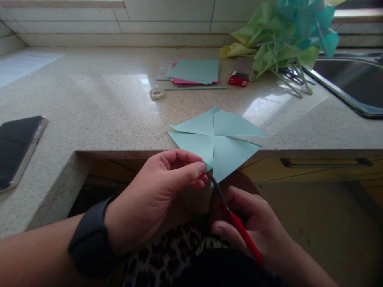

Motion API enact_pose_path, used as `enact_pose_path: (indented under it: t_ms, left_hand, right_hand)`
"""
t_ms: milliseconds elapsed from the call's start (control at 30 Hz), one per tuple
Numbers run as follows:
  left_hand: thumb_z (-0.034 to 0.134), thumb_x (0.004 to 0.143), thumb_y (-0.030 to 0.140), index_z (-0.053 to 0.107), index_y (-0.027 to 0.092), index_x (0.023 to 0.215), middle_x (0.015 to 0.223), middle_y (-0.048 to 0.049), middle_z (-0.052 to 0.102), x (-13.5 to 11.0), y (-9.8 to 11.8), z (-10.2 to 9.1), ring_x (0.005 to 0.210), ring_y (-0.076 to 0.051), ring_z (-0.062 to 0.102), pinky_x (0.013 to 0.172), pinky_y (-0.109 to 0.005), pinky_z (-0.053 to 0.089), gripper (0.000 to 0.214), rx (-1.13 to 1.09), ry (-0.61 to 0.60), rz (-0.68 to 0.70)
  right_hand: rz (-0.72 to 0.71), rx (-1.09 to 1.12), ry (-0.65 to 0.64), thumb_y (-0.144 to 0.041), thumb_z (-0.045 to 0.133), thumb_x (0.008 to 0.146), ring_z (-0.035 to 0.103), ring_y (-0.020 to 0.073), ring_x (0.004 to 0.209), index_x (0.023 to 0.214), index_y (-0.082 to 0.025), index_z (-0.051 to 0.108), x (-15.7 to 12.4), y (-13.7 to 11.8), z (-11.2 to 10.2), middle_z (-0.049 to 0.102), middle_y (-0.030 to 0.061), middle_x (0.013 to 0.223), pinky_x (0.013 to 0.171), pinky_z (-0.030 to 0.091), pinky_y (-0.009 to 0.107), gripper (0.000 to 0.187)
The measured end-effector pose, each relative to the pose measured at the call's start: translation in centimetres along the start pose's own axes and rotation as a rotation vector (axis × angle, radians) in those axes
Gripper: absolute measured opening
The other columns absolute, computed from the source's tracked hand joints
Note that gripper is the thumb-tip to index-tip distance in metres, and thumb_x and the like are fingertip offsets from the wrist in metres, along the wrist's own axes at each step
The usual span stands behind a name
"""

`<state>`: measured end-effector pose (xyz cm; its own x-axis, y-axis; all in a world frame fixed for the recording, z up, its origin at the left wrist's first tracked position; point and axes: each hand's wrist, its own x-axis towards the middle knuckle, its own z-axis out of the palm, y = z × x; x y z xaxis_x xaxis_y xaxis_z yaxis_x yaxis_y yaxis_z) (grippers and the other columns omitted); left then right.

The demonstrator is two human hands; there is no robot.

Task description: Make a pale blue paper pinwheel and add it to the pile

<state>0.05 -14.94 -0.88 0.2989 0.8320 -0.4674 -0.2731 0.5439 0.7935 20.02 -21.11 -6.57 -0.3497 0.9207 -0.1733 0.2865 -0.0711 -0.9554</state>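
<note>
Wears a dark wristband (pixel 91 237) on the wrist at seven o'clock from the pale green paper (pixel 236 155). Grips red-handled scissors (pixel 243 237) in the right hand (pixel 266 227) at five o'clock, pointing them up to the near slit; cannot tell how wide the blades stand. Pinches the paper's near edge between thumb and finger of the left hand (pixel 161 187), at seven. Has that paper mid-view, slit into four sections, jutting past the counter's (pixel 98 103) front edge. Beyond, shows a phone (pixel 19 147) at nine, a tape roll (pixel 153 96) at ten, a thin stick (pixel 196 88) at twelve, a red-fronted box (pixel 238 81) at one, green and pink sheets (pixel 196 71) just before twelve. Farther right, shows a sink (pixel 359 83) at two and green-blue flowers (pixel 299 24) past one.
</note>
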Motion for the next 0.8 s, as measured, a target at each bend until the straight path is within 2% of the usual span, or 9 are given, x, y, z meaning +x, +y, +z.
enact_pose_path:
  t_ms: [167, 333, 633, 800]
  left_hand:
    - [0.080, 0.078, 0.010, 0.072, 0.013, 0.078, 0.075, 0.0002, 0.073, -0.1, -0.1, 0.4, 0.065, -0.005, 0.065, 0.064, -0.012, 0.052, 0.009, -0.134, -0.020, -0.003]
    - [0.079, 0.081, 0.011, 0.072, 0.014, 0.080, 0.076, -0.0011, 0.074, 0.0, -0.2, 0.3, 0.068, -0.007, 0.068, 0.067, -0.013, 0.055, 0.007, -0.171, -0.037, -0.019]
    - [0.080, 0.080, 0.012, 0.073, 0.014, 0.082, 0.078, -0.0007, 0.073, 0.0, -0.3, 0.1, 0.069, -0.007, 0.067, 0.068, -0.014, 0.055, 0.008, -0.120, -0.028, 0.024]
    - [0.081, 0.080, 0.015, 0.073, 0.015, 0.081, 0.077, -0.0013, 0.074, -0.1, -0.2, 0.2, 0.067, -0.007, 0.066, 0.065, -0.012, 0.053, 0.008, -0.075, 0.000, 0.026]
  right_hand:
    - [-0.041, -0.039, 0.075, -0.039, 0.074, 0.084, 0.046, 0.0120, 0.058, 0.084, -0.019, 0.057, 0.2, 0.2, 1.1, 0.055, -0.0024, 0.068, 0.051, 0.036, 0.024, 0.026]
    - [-0.074, -0.053, 0.120, -0.037, 0.073, 0.084, 0.043, 0.0109, 0.055, 0.083, -0.019, 0.058, 0.4, 0.2, 1.3, 0.053, -0.0038, 0.065, 0.048, 0.034, 0.024, 0.024]
    - [-0.095, -0.147, 0.178, -0.044, 0.074, 0.084, 0.042, 0.0099, 0.051, 0.078, -0.019, 0.057, 0.6, 0.0, 1.5, 0.053, -0.0044, 0.060, 0.045, 0.034, 0.023, 0.031]
    - [-0.129, -0.146, 0.191, -0.040, 0.074, 0.084, 0.043, 0.0092, 0.050, 0.078, -0.019, 0.057, 0.6, -0.1, 1.6, 0.053, -0.0051, 0.060, 0.045, 0.034, 0.021, 0.028]
